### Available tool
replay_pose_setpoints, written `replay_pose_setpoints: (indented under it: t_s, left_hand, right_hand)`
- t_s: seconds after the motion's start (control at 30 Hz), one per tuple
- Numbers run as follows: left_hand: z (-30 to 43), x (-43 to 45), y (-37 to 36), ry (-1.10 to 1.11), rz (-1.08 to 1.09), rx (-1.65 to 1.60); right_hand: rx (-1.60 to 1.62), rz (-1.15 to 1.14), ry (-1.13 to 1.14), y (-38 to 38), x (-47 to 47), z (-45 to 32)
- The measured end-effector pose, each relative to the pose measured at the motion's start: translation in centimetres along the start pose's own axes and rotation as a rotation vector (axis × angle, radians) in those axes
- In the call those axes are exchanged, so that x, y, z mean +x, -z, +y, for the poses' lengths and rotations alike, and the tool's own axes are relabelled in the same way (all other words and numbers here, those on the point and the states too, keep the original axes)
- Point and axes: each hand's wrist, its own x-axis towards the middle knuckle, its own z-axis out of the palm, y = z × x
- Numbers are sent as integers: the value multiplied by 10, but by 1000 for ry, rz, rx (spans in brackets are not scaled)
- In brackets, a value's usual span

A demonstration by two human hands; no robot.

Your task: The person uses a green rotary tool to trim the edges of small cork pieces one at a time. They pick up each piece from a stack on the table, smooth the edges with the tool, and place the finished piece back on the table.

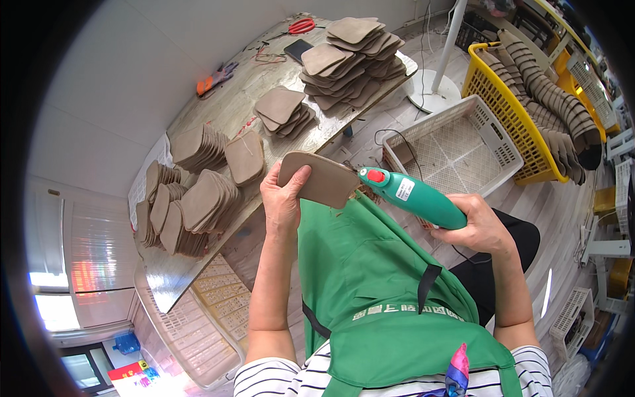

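Note:
My left hand [284, 191] grips a flat brown fabric-like pad [320, 179] with rounded corners by its left end, above my green apron. My right hand [474, 221] is closed round the rear of a green corded handheld power tool [421, 196] with a red button. The tool's tip is at the pad's right edge; whether it touches is hard to tell. Similar pads lie in several stacks on the table, among them a tall stack [352, 64] at the far end, a small stack [283, 111] and a fanned stack [208, 201] at the near end.
The worktable [218, 116] also bears red-handled scissors [301, 26], a dark phone [298, 50] and a work glove [216, 79]. On the floor to the right are a white plastic crate [501, 154] and a yellow basket [516, 144] full of pads. A white pole stand [434, 92] and a black cord are nearby.

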Motion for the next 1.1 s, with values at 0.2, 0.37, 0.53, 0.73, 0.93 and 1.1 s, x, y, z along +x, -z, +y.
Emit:
replay_pose_setpoints:
  t_s: [0.2, 0.37, 0.53, 0.73, 0.93, 1.1]
  left_hand:
    - [13, 2, -1, 2, -34, 122]
    - [13, -4, -8, 48, -69, 183]
    - [11, -11, -16, 133, -143, 242]
    - [18, -12, -22, 157, -250, 278]
    - [19, -9, -23, 204, -409, 308]
    - [7, -4, -17, 116, -9, 125]
  right_hand:
    - [-68, -15, 32, 1, 0, 2]
    - [-98, 3, 30, -3, 4, -2]
    - [-93, 8, 50, -5, 10, -6]
    - [-82, -14, 37, -2, 16, -13]
    - [-138, -33, 111, 2, 23, -14]
    - [-4, 32, -80, 2, 21, -27]
